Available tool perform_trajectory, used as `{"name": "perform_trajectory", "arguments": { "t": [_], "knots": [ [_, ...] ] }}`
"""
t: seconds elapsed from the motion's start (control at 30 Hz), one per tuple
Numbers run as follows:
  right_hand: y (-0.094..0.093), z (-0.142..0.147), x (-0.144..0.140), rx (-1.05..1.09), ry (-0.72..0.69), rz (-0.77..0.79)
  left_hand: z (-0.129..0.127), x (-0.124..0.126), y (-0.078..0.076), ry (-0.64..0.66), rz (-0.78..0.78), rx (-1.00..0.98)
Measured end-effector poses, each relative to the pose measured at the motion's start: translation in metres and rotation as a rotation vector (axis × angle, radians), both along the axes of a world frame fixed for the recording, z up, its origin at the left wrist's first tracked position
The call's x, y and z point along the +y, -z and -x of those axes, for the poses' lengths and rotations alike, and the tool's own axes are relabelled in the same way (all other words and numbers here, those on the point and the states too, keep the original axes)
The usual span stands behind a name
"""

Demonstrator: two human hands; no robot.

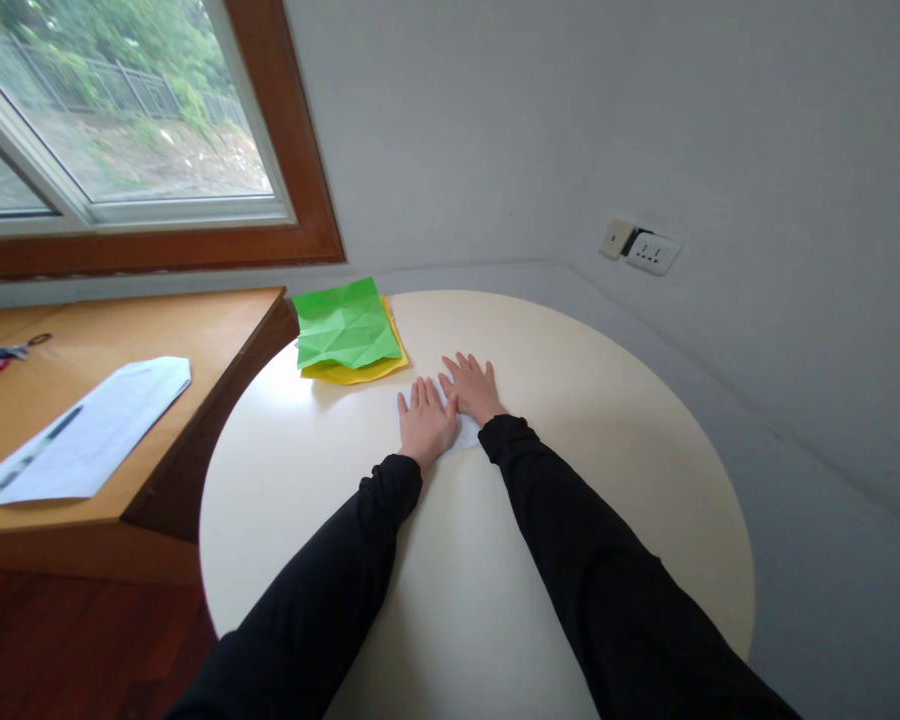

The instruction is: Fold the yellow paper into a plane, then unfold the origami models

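Note:
Both hands lie flat on a small white sheet of paper (466, 433) on the round table. My left hand (426, 420) has its fingers spread over the sheet's left part. My right hand (472, 387) rests across the upper right part, fingers apart, its thumb side close against the left hand. Much of the paper is hidden under the palms. Just beyond the left hand, a creased green sheet (345, 325) lies on top of yellow paper (356, 373).
The round cream table (615, 460) stands near the wall corner. On its left is a wooden desk (217, 330) holding white papers (112, 425), a pen (41, 447) and scissors (11, 352). A wall socket (652, 253) is at the right, a window (157, 110) at the left.

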State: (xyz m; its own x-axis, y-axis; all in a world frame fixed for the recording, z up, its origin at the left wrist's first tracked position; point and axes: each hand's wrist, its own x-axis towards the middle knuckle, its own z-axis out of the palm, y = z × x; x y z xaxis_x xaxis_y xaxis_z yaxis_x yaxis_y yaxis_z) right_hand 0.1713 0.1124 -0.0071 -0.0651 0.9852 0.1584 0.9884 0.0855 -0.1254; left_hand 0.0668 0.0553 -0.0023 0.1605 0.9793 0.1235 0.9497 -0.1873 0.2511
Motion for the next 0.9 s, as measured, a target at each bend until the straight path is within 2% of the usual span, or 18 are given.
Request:
{"name": "perform_trajectory", "arguments": {
  "t": [0.3,0.5,0.9],
  "knots": [
    [0.001,0.001,0.004,0.031,0.025,0.025,0.009,-0.002,0.006,-0.06,-0.039,-0.02],
    [0.001,-0.001,0.005,0.051,0.017,0.058,0.01,-0.005,0.005,-0.14,-0.026,0.023],
    [0.006,-0.003,0.009,0.079,0.026,0.026,0.028,-0.01,0.005,-0.177,-0.024,0.02]
  ]
}}
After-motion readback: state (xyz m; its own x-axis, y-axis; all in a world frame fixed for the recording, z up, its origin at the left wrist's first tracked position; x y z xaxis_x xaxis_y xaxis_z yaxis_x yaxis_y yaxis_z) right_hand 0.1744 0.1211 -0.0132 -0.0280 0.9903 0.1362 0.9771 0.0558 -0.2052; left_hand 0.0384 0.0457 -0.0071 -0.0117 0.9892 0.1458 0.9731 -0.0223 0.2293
